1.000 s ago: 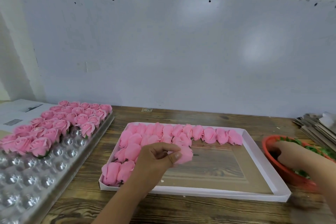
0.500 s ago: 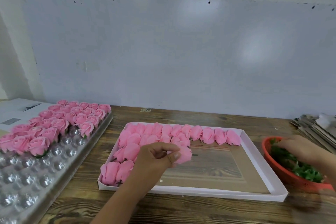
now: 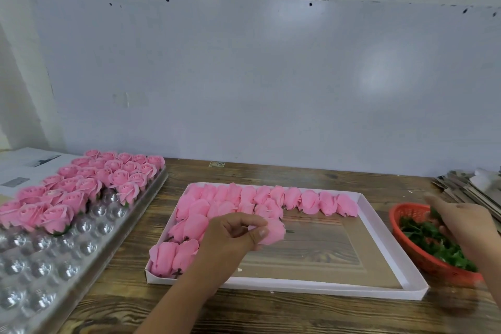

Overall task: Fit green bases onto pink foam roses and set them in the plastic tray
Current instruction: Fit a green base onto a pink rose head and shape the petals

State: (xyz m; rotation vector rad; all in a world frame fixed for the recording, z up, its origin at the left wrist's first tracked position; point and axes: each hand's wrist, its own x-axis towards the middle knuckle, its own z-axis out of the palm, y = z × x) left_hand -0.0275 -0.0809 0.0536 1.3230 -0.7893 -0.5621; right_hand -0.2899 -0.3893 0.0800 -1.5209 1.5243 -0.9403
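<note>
Left: the plastic tray (image 3: 151, 195) is holding finished roses upright in its cups. Centre: the left hand (image 3: 230, 238) is pinching 1 pink foam rose (image 3: 272, 230) over the white box (image 3: 390, 255), presenting it for fitting. Right: the right hand (image 3: 466, 225) is reaching into the red basket (image 3: 404, 214) of green bases (image 3: 423, 236); its grip cannot be told.

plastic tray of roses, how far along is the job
Done: the plastic tray's far end holds upright roses; near cups are empty. In hand: left hand grips one rose; right hand reaches into the red basket. Left: roses in the white box.
</note>
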